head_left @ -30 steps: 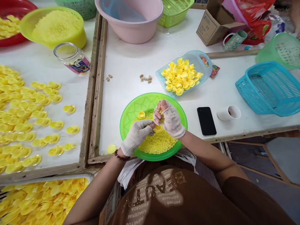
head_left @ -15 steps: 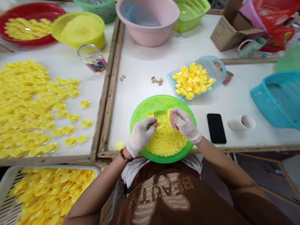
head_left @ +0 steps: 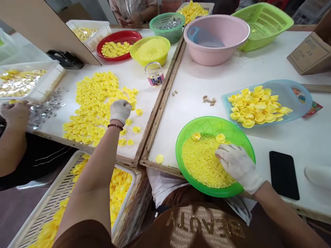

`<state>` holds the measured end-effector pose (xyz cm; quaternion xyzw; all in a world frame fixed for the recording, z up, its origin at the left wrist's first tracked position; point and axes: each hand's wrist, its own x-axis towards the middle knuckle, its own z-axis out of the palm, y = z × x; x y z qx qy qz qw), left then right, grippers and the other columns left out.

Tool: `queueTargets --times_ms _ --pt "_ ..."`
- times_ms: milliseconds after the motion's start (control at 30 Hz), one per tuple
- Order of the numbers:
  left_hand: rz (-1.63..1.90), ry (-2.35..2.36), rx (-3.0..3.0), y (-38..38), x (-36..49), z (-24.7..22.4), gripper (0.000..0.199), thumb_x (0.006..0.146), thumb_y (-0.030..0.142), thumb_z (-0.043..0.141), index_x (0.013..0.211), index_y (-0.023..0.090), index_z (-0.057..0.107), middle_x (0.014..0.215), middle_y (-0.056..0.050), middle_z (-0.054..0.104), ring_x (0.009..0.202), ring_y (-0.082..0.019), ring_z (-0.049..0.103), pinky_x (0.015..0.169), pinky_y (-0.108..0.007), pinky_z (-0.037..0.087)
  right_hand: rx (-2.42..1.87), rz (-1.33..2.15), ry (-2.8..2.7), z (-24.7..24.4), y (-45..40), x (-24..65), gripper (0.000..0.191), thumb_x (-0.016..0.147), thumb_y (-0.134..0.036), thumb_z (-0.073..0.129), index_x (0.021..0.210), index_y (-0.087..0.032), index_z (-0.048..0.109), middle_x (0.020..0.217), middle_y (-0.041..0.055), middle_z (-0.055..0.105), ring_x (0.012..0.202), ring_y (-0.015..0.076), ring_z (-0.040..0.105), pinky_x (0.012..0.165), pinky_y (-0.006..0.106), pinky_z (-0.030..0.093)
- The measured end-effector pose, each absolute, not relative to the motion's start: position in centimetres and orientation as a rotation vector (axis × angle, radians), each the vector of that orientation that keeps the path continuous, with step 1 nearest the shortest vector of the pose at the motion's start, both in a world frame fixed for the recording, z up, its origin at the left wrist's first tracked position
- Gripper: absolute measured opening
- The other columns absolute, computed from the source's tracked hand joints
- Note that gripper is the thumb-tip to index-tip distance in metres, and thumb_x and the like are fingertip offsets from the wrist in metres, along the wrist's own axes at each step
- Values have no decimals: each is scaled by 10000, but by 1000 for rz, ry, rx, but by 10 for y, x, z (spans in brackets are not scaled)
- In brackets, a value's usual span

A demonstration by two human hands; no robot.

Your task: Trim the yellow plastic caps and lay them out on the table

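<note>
left hand (head_left: 120,110) moved onto yellow caps (head_left: 95,103) | right hand (head_left: 236,162) flat in pellets (head_left: 200,162)

bright, even light | soft shadows | edges stretched — wide lens | slight blur

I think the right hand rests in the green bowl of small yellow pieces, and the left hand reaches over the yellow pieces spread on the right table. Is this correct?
Not quite. The right hand does rest in the green bowl, but the left hand reaches over the spread yellow pieces on the left table, not the right one. The head view shows this.
</note>
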<state>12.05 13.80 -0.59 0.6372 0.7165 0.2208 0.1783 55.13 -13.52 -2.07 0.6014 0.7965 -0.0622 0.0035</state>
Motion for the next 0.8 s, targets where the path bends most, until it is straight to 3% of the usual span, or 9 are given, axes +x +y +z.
queueTargets --times_ms 167,267,367,467,567,667,800 --pt "377 2256 1805 169 101 -25 308 792 178 603 553 204 410 533 -1 495 1051 -277 622 1004 -435 426 1937 -216 2503 -16 -135 549 203 1006 -177 532 955 -209 726 1094 71 735 978 247 625 843 393 386" --pt "298 2252 1835 179 99 -34 391 783 247 610 516 234 324 493 -28 443 1101 -376 632 1034 -539 429 1996 -242 2482 -10 -122 548 223 1024 -171 495 1066 -178 714 1097 97 722 998 249 621 868 383 407" --pt "301 2229 1921 182 100 -33 376 808 281 567 529 241 318 523 -48 443 1128 -438 622 1017 -611 449 1998 -326 2446 -7 -98 548 263 1023 -129 444 1054 -148 704 1072 127 698 982 247 610 866 370 426" --pt "639 2069 2133 162 126 -18 230 851 308 577 656 205 513 684 -49 603 1099 -375 632 1035 -569 468 1927 -545 2492 -11 -76 538 257 1023 -129 433 1024 -141 689 1020 123 673 937 233 595 865 365 450" --pt "897 1803 2314 120 189 1 186 930 333 568 940 185 681 985 -44 724 1123 -278 622 1090 -472 460 1846 -818 2562 -24 -71 518 183 1019 -222 510 1095 -141 656 1085 129 641 966 239 580 908 400 467" --pt "721 1360 2419 71 270 9 185 960 265 565 1007 192 729 1096 -60 738 1064 -236 661 1011 -372 519 1851 -1151 2566 -38 -86 498 148 972 -296 608 1030 -162 630 1046 113 605 902 241 544 904 444 466" --pt "447 1063 2112 23 352 -1 274 990 339 658 1214 182 684 1256 -119 671 1102 -253 665 957 -425 567 1932 -1508 2481 -44 -112 495 177 915 -280 667 793 -213 558 790 20 532 695 173 431 748 378 442"
